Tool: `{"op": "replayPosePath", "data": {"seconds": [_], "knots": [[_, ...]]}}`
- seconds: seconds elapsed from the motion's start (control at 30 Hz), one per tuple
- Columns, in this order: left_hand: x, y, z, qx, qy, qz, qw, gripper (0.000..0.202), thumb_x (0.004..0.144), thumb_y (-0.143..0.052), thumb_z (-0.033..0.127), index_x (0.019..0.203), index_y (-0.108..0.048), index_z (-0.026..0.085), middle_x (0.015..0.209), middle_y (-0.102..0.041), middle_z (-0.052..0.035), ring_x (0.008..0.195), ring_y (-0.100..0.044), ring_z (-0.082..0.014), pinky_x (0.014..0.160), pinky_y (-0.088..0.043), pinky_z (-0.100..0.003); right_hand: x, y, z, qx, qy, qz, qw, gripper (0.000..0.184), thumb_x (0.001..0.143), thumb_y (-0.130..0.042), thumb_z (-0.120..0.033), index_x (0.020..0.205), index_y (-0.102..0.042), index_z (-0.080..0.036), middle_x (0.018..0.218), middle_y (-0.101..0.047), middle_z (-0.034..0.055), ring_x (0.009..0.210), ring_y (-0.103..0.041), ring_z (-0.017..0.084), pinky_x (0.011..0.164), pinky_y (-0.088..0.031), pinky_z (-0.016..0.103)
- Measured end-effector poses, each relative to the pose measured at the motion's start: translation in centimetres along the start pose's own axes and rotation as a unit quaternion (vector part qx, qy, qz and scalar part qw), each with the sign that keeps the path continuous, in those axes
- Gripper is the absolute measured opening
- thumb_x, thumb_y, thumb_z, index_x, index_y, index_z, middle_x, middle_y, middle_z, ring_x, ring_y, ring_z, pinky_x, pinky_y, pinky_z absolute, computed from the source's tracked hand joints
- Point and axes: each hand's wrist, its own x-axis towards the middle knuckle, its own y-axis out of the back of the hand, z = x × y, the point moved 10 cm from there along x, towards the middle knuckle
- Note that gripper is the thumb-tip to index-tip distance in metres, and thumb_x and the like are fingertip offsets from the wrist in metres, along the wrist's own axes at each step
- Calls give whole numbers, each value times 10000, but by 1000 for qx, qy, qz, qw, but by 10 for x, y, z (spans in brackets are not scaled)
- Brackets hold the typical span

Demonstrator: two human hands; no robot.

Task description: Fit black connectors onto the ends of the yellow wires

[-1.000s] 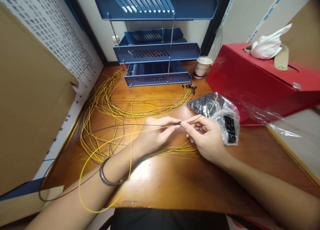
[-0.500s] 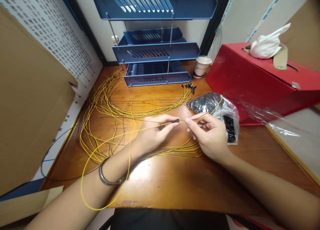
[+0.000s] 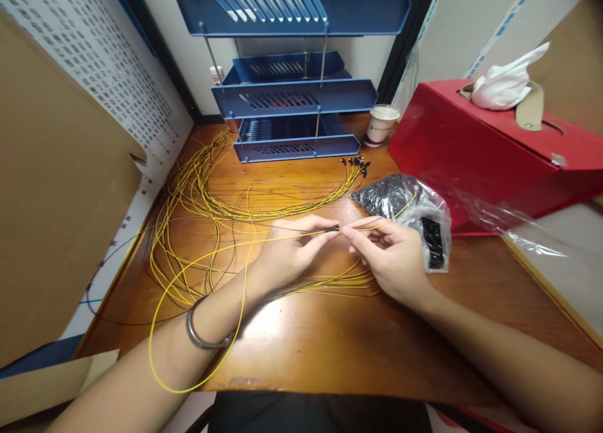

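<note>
My left hand pinches a thin yellow wire near its end, where a small black sleeve sits on it. My right hand pinches the same wire just right of the sleeve; the wire's tail runs on toward the plastic bag of small black parts. Both hands hover just above the wooden desk. A metal bangle circles my left wrist. More yellow wires lie looped on the desk to the left, and a bundle with black tips ends near the tray.
A blue stacked letter tray stands at the back. A paper cup sits beside a red box with a tissue on top. Cardboard leans along the left edge. A thin black cable curves over the desk's left side.
My right fingers drew slightly away from the sleeve, then closed in on it again. The black cable on the left has slid toward the desk's middle. The left hand stays almost still.
</note>
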Motion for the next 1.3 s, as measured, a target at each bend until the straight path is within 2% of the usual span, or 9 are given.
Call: {"op": "replayPosePath", "data": {"seconds": [0.13, 0.43, 0.63, 0.8, 1.0, 1.3], "knots": [[0, 2, -1, 9, 8, 11, 1000, 140, 929, -658, 194, 1008, -770, 167, 976, -806, -52, 840, -759, -162, 831, -601, -262, -1, 5, -3, -6, 11, 16, 1000, 213, 825, -751, -383, 779, -727, -176, 544, -644, 0, 441, -550, 109, 422, -436, 230], [-1, 2, 1, -1, -3, 8, 1000, 148, 933, -654, 179, 1028, -764, 153, 985, -804, -54, 844, -757, -152, 817, -592, -241, -1, 5, -2, -3, 13, 19, 1000, 200, 826, -759, -367, 759, -729, -181, 542, -640, 0, 434, -543, 109, 414, -429, 233], [-2, -1, 5, 8, -27, -9, 1000, 163, 951, -638, 199, 1050, -758, 152, 957, -803, -53, 799, -753, -144, 729, -578, -222, 0, -1, 1, 6, 0, -2, 1000, 202, 819, -763, -353, 758, -731, -163, 554, -648, 7, 442, -549, 105, 407, -411, 224], [0, 1, 5, 17, -18, -1, 1000, 157, 939, -646, 171, 1041, -759, 134, 985, -803, -56, 852, -758, -142, 800, -578, -215, -1, 1, 0, 32, 4, 2, 999, 154, 826, -754, -302, 867, -705, -162, 568, -643, -16, 453, -550, 93, 427, -427, 204], [-1, 1, 2, 17, -9, 3, 1000, 158, 930, -648, 161, 1036, -762, 130, 996, -804, -57, 877, -762, -149, 827, -583, -220, -1, 7, -3, 44, 17, 28, 998, 128, 837, -743, -268, 794, -690, -161, 530, -617, -32, 411, -506, 68, 396, -395, 183], [-1, 0, 11, 9, -39, -7, 999, 147, 925, -662, 161, 1021, -768, 127, 935, -807, -57, 791, -754, -133, 723, -567, -193, -2, -3, 1, 39, 14, -6, 999, 109, 839, -742, -257, 793, -720, -161, 536, -625, -27, 427, -530, 70, 404, -408, 176]]}}
